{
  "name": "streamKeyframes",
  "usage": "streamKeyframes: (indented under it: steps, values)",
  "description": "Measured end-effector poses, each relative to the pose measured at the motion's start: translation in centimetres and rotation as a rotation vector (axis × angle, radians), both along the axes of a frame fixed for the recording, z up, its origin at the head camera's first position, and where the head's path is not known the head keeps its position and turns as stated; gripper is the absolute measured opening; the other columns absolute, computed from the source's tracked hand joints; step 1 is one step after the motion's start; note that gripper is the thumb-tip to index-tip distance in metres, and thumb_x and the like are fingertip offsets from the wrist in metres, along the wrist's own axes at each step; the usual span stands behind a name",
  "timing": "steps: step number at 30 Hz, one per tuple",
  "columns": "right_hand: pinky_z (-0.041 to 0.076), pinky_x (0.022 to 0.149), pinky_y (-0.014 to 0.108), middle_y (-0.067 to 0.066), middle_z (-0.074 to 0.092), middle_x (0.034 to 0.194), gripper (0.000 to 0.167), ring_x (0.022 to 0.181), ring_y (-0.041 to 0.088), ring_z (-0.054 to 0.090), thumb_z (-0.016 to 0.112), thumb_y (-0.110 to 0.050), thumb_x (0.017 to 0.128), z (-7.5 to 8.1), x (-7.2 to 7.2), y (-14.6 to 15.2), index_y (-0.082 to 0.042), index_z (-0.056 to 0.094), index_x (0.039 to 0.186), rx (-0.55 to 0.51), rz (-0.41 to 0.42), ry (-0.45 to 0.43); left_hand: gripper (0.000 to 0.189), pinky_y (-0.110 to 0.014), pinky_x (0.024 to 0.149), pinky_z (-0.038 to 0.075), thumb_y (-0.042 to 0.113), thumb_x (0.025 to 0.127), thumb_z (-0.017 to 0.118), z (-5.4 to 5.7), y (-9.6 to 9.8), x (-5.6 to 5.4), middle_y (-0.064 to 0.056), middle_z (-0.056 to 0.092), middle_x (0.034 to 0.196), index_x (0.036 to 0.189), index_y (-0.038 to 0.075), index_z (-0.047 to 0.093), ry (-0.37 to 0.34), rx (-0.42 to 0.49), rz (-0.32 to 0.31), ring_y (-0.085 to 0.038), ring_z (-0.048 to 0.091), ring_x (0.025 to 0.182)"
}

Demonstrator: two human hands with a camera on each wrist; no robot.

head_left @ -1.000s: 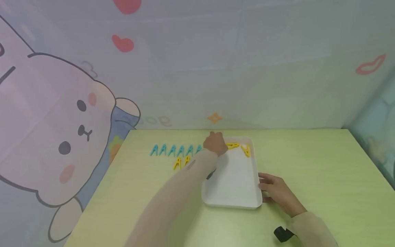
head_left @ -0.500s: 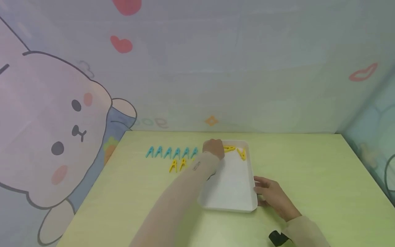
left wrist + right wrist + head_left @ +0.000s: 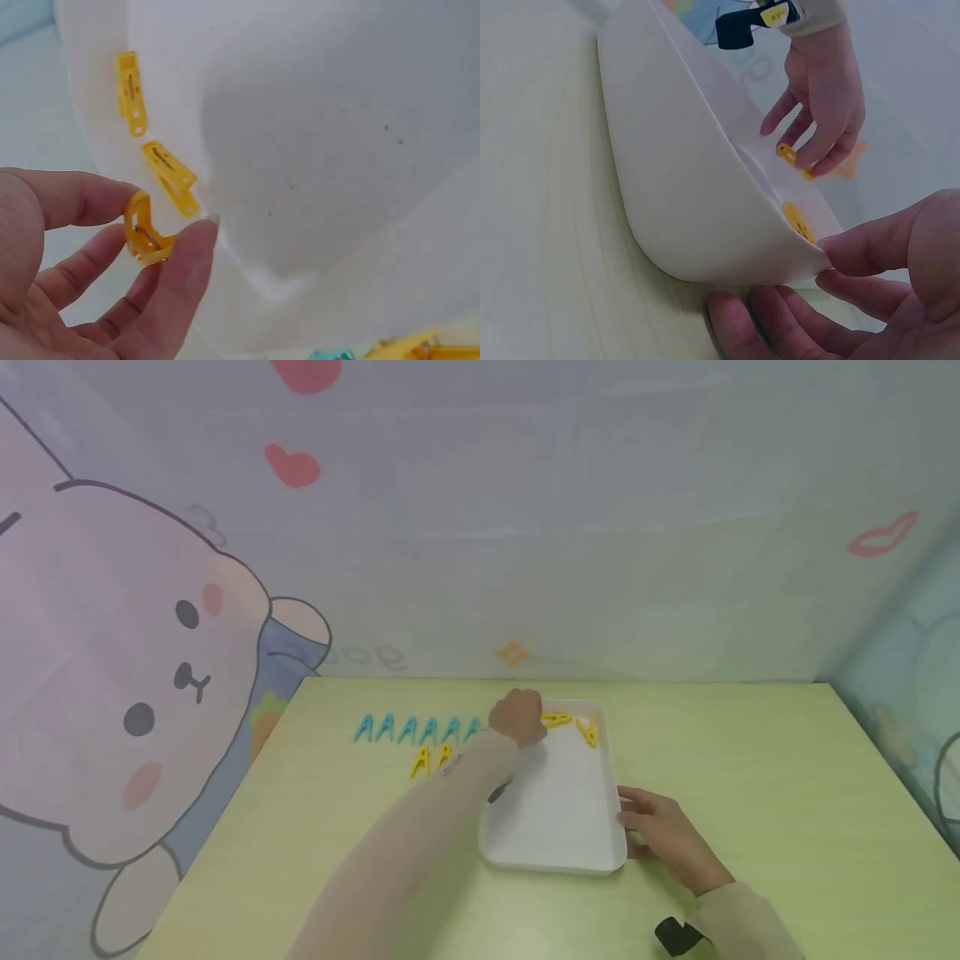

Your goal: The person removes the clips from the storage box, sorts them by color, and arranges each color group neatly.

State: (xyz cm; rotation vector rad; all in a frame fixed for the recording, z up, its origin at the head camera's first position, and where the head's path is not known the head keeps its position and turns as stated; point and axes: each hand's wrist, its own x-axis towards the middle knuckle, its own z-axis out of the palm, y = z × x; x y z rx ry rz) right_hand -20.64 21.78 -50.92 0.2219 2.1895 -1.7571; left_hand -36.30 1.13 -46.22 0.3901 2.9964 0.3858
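Note:
Over the far left corner of a white tray (image 3: 555, 810), my left hand (image 3: 517, 718) pinches a yellow clothespin (image 3: 142, 232) between thumb and forefinger, as the left wrist view shows. Two more yellow clothespins (image 3: 587, 732) lie inside the tray along its far end. My right hand (image 3: 670, 835) holds the tray by its right side; in the right wrist view its thumb (image 3: 870, 245) is at the rim and the other fingers are low against the outer wall. The head view hides the left fingertips behind the hand.
Left of the tray, several blue clothespins (image 3: 407, 729) stand in a row on the pale green table (image 3: 750, 760). Yellow clothespins (image 3: 422, 762) lie just in front of that row, partly behind the left sleeve (image 3: 420, 835). A printed cloth (image 3: 637, 568) hangs behind the table.
The head view has shifted slightly. In the last half second my left hand and forearm have moved a little to the left over the tray; the right hand stays at the tray's side.

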Motion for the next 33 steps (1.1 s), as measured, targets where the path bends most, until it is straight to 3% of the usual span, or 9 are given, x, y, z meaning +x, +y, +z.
streamKeyframes:
  steps: [5, 10, 18, 25, 33]
  values:
    - [0.056, 0.074, 0.040, 0.032, 0.045, 0.141, 0.051, 0.107, 0.030, 0.061, 0.051, -0.007, 0.099, 0.0, 0.0, 0.2, 0.005, 0.039, 0.147, 0.005, 0.007, -0.004, 0.026, -0.036, 0.069, 0.052, 0.008, 0.085, 0.067, 1.1, -1.7, 0.6, -0.006, 0.066, 0.112, 0.112, 0.007, 0.069, -0.012, 0.202, 0.008, -0.022, 0.062, 0.083]
    - [0.056, 0.074, 0.039, 0.032, 0.044, 0.142, 0.051, 0.108, 0.030, 0.061, 0.051, -0.008, 0.100, -0.1, 0.1, 0.1, 0.005, 0.039, 0.148, 0.009, 0.012, -0.007, 0.025, -0.036, 0.071, 0.049, 0.008, 0.086, 0.066, 1.6, -4.1, 0.7, -0.008, 0.061, 0.111, 0.111, 0.008, 0.068, 0.017, 0.309, 0.027, -0.022, 0.055, 0.083]
    - [0.056, 0.074, 0.039, 0.032, 0.044, 0.142, 0.051, 0.110, 0.032, 0.060, 0.050, -0.007, 0.100, 0.0, 0.0, 0.0, 0.005, 0.037, 0.148, 0.024, 0.012, -0.010, 0.023, -0.042, 0.080, 0.048, 0.007, 0.088, 0.064, 2.4, -8.4, 1.4, -0.010, 0.058, 0.113, 0.111, 0.009, 0.067, 0.043, 0.432, 0.061, -0.028, 0.056, 0.097]
    - [0.056, 0.076, 0.039, 0.032, 0.043, 0.142, 0.052, 0.111, 0.033, 0.059, 0.050, -0.008, 0.100, 0.3, 0.0, 0.0, 0.005, 0.036, 0.149, 0.019, 0.031, -0.006, 0.022, -0.041, 0.079, 0.047, 0.009, 0.089, 0.062, 2.2, -12.1, 1.8, -0.010, 0.056, 0.116, 0.110, 0.011, 0.065, 0.033, 0.447, 0.128, -0.029, 0.054, 0.095]
    - [0.056, 0.075, 0.039, 0.031, 0.044, 0.142, 0.053, 0.109, 0.031, 0.060, 0.050, -0.008, 0.100, 0.4, 0.0, -0.1, 0.005, 0.036, 0.149, 0.025, 0.044, 0.001, 0.025, -0.042, 0.075, 0.047, 0.007, 0.088, 0.061, 1.1, -16.2, 2.9, -0.015, 0.054, 0.116, 0.113, 0.006, 0.065, 0.027, 0.416, 0.168, -0.032, 0.054, 0.093]
